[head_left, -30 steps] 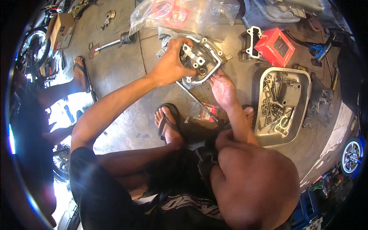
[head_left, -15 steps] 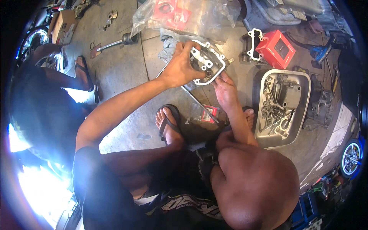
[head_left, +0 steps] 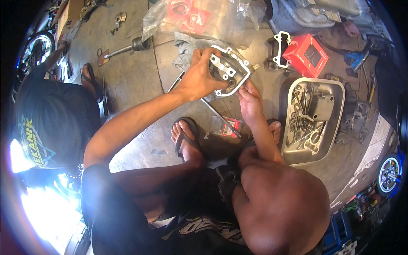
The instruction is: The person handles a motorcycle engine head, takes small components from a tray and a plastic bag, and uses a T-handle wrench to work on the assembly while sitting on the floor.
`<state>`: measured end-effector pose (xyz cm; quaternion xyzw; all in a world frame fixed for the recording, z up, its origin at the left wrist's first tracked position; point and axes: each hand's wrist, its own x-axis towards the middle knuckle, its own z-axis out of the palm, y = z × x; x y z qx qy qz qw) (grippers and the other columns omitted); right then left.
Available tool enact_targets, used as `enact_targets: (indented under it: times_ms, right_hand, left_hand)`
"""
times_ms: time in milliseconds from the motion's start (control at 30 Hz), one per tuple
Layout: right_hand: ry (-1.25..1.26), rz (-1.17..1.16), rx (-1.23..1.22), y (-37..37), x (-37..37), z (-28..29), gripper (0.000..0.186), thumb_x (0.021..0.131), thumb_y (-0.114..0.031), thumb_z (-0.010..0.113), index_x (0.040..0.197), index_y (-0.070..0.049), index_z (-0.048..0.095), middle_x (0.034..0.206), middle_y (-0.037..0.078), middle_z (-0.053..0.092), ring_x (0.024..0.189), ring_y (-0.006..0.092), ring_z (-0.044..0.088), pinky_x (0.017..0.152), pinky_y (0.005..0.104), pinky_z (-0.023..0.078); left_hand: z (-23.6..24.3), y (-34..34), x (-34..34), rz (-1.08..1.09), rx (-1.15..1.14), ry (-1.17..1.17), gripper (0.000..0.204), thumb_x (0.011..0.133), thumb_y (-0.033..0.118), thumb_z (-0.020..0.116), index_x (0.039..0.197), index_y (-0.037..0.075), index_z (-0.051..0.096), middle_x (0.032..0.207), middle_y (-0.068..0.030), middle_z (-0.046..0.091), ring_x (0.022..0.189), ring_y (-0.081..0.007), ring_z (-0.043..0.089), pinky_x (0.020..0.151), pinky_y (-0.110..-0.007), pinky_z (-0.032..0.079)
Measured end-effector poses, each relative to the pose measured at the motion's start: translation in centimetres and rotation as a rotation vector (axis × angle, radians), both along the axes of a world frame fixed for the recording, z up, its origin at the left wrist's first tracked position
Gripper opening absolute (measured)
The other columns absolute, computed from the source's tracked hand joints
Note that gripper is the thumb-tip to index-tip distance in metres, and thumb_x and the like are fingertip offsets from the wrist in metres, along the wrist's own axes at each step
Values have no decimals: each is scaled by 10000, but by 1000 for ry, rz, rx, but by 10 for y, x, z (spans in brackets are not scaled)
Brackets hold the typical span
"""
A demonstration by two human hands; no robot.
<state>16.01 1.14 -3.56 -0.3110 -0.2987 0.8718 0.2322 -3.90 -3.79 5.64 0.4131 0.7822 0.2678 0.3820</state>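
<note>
My left hand (head_left: 199, 78) grips the left side of a metal engine cylinder head (head_left: 228, 72), its thumb near the inner parts and its fingers over the far edge. A white gasket-like rim runs round the open face, which is turned up toward me. At the lower right edge, my right hand (head_left: 250, 101) is closed against the cylinder head from below, palm partly up; some fingertips are hidden behind it. Below my left wrist, a long metal bar (head_left: 216, 111) slants over the floor. A grey cloth (head_left: 183, 49) lies just beyond my left hand.
A metal tray (head_left: 290, 142) of bolts and engine parts stands at right. Beyond it sit a red box (head_left: 304, 55) and a white gasket (head_left: 280, 49). Clear plastic bags (head_left: 221, 25) lie far ahead. A piston-like tool (head_left: 138, 43) and another person (head_left: 55, 119) are at left.
My right hand's fingers have curled in more at the cylinder head's edge. The cylinder head stays nearly in place. The person at left has shifted, showing more of the dark shirt.
</note>
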Motion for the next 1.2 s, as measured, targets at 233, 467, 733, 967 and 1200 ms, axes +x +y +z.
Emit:
enact_targets:
  times_ms: [233,467,733,967,1200]
  right_hand:
    - [-99,-3,78,-1,2,2,423,1018,-195,576,1381,18,531,1343,103,602,1246,185,531,1076,347,376]
    - [-117,-33,-5,-1,5,13,432,985,-129,584,1387,9,504,1342,103,588,1239,191,526,1080,343,362]
    - [-52,54,-132,4,16,0,552,951,-59,533,1478,0,383,1409,126,529,1320,212,487,1114,370,359]
    - [-55,41,-119,4,15,1,539,945,-52,529,1464,8,393,1408,131,526,1324,223,484,1114,371,359]
    - [-70,5,-107,5,17,3,531,948,-3,501,1467,18,387,1445,155,494,1335,232,475,1135,377,346]
  left_hand:
    - [-3,-1,2,-43,18,57,814,643,212,865,1324,108,432,1189,-212,424,967,-363,595,881,-438,527]
    - [4,0,1,4,-10,-58,803,647,195,860,1323,121,434,1176,-203,424,963,-359,594,889,-440,526]
    - [9,0,2,-76,8,-27,802,642,184,858,1322,125,437,1165,-200,430,1036,-368,568,931,-433,505]
    - [4,2,3,-75,5,-13,789,647,199,851,1318,128,441,1177,-201,428,1077,-382,552,951,-438,492]
    - [4,5,7,-52,-31,-70,783,653,207,848,1317,129,439,1194,-204,418,1098,-386,544,960,-444,485]
